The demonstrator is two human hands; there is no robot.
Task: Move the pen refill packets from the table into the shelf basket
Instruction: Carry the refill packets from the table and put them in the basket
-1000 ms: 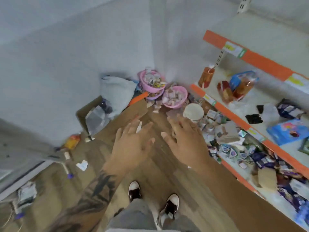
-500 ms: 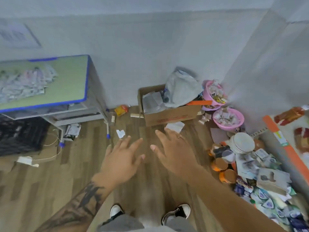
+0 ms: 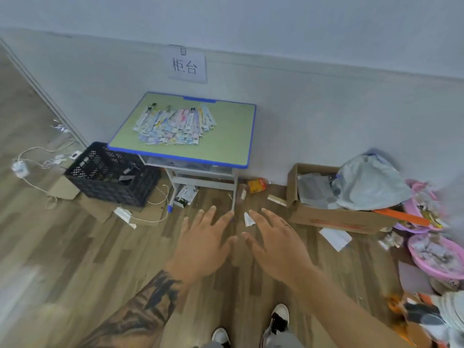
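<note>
Both hands are held out in front of the body, palms down, over the wooden plank floor [image 3: 75, 247]. On the left hand [image 3: 200, 247], at the end of a tattooed forearm, the fingers are spread and straight, holding nothing. The right hand [image 3: 278, 247] mirrors it just beside, fingers fanned and relaxed, a thin ring on one finger, also holding nothing; the two thumbs nearly meet. Below them two black-and-white shoes [image 3: 278, 320] stand on the planks.

Between the hands and the small green surface with a blue rim [image 3: 226, 146] lies a stretch of floor with scraps: a white folded paper bit [image 3: 249, 219] by the right fingertips and a crumpled packet [image 3: 185, 195] at the foot of the surface's legs. A black plastic lattice crate [image 3: 110, 174] sits against the surface's left front corner, with white cables [image 3: 37, 159] trailing farther left. To the right, well apart from the surface, stands an open cardboard box [image 3: 331, 217] holding a grey bag [image 3: 369, 182], and beyond it pink plastic bowls [image 3: 434, 257] at the right edge.

The pen refill packets [image 3: 173, 124] lie on the surface in a loose fanned heap of long, thin, pale wrappers with pink, blue and yellow print, nearer its back and left half. A white paper sign [image 3: 187, 66] hangs on the wall above.
</note>
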